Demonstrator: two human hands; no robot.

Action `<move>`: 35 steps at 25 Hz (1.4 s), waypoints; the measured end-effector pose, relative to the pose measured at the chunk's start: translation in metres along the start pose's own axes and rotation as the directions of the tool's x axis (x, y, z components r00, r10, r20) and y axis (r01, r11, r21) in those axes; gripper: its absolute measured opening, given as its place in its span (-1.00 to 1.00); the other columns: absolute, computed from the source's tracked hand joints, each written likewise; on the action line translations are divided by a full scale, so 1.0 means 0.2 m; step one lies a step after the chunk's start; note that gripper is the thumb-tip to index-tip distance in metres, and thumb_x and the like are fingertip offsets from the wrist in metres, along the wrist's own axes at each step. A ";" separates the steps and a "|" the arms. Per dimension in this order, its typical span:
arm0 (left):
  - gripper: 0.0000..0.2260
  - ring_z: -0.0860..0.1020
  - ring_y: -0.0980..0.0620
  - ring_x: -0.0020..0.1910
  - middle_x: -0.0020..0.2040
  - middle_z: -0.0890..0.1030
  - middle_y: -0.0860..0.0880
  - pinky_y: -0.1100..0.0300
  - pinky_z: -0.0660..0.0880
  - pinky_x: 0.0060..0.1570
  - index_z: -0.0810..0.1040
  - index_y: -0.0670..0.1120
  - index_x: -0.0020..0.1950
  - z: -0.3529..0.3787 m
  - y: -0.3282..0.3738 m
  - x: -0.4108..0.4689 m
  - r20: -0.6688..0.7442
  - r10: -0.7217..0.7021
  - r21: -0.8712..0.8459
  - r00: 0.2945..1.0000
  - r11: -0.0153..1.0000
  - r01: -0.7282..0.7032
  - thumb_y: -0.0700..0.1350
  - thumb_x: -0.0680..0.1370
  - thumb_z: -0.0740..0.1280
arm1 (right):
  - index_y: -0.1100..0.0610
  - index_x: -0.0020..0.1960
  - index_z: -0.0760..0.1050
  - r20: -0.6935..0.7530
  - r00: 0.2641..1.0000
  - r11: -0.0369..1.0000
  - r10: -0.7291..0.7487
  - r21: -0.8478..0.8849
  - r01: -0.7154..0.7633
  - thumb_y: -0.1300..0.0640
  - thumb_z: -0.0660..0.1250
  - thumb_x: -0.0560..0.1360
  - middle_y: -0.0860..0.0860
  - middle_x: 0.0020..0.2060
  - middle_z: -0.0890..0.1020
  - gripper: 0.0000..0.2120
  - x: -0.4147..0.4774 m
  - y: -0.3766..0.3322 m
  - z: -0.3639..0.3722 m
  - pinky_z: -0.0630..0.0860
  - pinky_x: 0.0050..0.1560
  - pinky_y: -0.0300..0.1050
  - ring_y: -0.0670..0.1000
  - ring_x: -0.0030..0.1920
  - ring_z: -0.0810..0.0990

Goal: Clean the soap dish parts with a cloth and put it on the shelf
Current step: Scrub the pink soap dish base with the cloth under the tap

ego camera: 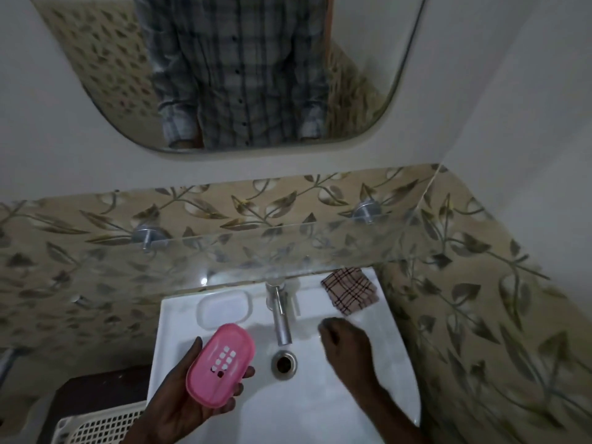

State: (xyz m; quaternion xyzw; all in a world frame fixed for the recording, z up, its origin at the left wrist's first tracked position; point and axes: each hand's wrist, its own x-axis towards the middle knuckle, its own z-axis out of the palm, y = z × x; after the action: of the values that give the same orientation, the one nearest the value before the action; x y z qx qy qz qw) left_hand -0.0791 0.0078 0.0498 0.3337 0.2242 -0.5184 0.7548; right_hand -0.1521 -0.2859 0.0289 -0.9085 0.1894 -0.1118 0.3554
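My left hand (189,402) holds a pink soap dish tray (221,363) with drain holes, tilted, over the left part of the white sink (179,318). A clear soap dish lid (224,309) lies on the sink's back ledge, left of the tap. A folded checked cloth (350,291) rests on the back right corner of the sink. My right hand (344,342) hovers over the basin just in front of the cloth, fingers loosely curled with nothing in them. A glass shelf (288,248) on two metal pegs spans the wall above the sink.
A steel tap (280,315) juts forward at the sink's middle, with the drain (284,363) below it. A mirror (243,72) hangs above the shelf. A white plastic basket (99,427) sits at the lower left. Tiled walls close in on the right.
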 end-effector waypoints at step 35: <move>-0.46 0.65 -0.27 -0.03 0.08 0.66 -0.32 -0.11 0.63 -0.01 0.54 -0.23 0.32 0.25 -0.17 -0.02 -0.172 0.067 0.220 0.983 0.975 -0.028 0.16 0.56 0.26 | 0.23 0.11 0.67 0.177 0.719 0.740 -0.673 0.190 0.646 0.44 0.47 0.36 0.16 -0.06 0.68 -0.66 -0.27 -0.29 -0.01 0.63 -0.06 0.01 0.17 -0.08 0.64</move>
State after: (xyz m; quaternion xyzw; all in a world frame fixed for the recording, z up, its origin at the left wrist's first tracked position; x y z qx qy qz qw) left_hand -0.1121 -0.0344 0.0771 0.4644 0.2250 -0.4895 0.7030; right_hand -0.1860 -0.2246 0.0671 -0.9007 -0.1966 -0.1340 0.3636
